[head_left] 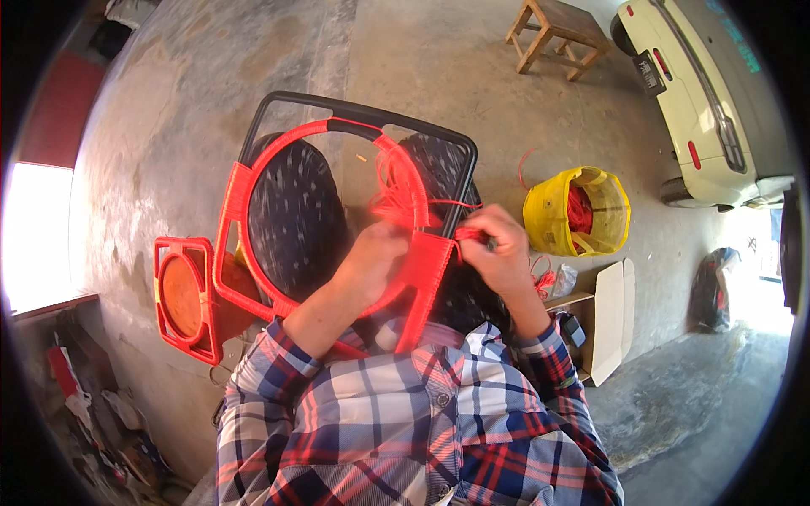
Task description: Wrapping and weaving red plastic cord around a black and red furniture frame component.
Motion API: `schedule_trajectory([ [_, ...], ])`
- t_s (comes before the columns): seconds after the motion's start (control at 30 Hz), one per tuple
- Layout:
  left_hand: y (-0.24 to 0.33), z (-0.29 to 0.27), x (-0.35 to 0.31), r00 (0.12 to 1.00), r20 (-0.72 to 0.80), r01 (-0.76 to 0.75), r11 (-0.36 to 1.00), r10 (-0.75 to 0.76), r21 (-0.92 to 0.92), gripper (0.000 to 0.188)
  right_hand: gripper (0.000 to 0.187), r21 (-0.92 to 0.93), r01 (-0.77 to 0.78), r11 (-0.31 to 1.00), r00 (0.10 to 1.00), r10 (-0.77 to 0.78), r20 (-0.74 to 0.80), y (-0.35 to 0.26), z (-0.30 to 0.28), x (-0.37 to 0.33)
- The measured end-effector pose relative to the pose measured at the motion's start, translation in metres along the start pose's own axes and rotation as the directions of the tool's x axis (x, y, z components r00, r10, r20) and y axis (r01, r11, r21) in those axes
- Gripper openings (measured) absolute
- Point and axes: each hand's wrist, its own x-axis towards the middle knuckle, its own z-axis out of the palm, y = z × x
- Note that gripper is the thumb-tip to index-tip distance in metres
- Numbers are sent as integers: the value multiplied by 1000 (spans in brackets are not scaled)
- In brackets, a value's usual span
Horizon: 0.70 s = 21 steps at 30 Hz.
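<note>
On my lap lies a black frame [384, 114] with a ring inside a squarish outer bar. Red cord is wound tightly over much of it, with a wide wrapped band [426, 268] at its right side; the far bars are bare black. Inside the ring, my left hand [377, 257] is closed on a loose bundle of red cord [398, 192], its fingertips partly hidden. Just outside the right bar, my right hand [496, 240] pinches red cord close to the end of the wrapped band. A strand crosses the bar between both hands.
A yellow bucket [547, 211] with red cord inside stands to the right, beside an open cardboard box [614, 316]. At the left, a finished-looking red frame [184, 341] leans by an orange round object [181, 304]. Farther off are a wooden stool [574, 24] and a parked car [688, 101].
</note>
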Motion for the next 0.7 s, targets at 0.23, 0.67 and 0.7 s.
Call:
schedule_trajectory([
  [0.23, 9, 6, -3, 997, -63, 39, 998, -42, -44, 37, 19, 979, 48, 198, 999, -12, -47, -8, -100, -42],
  [0.67, 5, 10, -12, 996, 76, -51, 996, 56, -73, 21, 13, 526, -471, 708, 874, 455, 169, -16, -8, -11],
  [0.7, 3, 6, -11, 996, 73, -50, 997, 55, -65, 21, 13, 457, -465, 758, 882, 440, 169, -21, -4, -9],
])
